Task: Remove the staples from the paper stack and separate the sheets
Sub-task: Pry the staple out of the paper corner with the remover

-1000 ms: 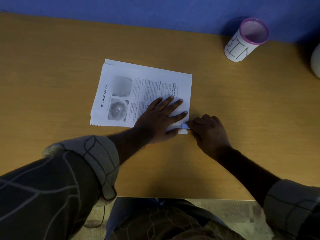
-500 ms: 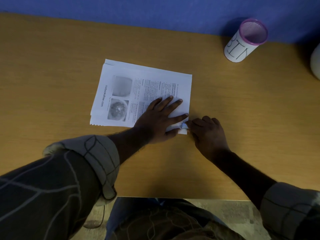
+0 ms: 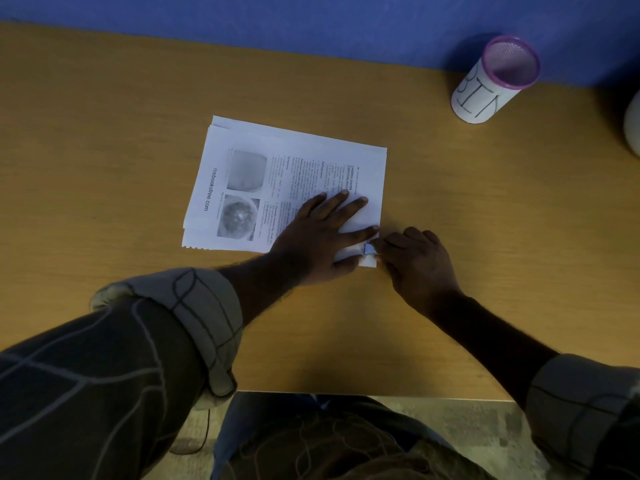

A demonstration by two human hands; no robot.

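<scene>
Paper stack (image 3: 277,174), lying mid-worktop (image 3: 104,133), is pinned flat by the spread left hand (image 3: 322,233). A small metal tool (image 3: 369,250) is grasped in the right hand (image 3: 415,261) at the near-right corner. Firm pressure beside the staple should prevent tearing. Legible: "mebooksfree.com" on the sheet; "BIN" on the far-right cup (image 3: 485,95).

This looks like an office or study room. A plain wooden desk (image 3: 104,133) stands against a blue wall (image 3: 277,22). On it lies a printed paper stack (image 3: 277,174) of text and grey figures, and beyond that stack, toward the wall, a mesh pen cup (image 3: 491,81) labelled "BIN". A pale rounded object (image 3: 633,126) at the desk's far right edge is too cropped to identify.
</scene>
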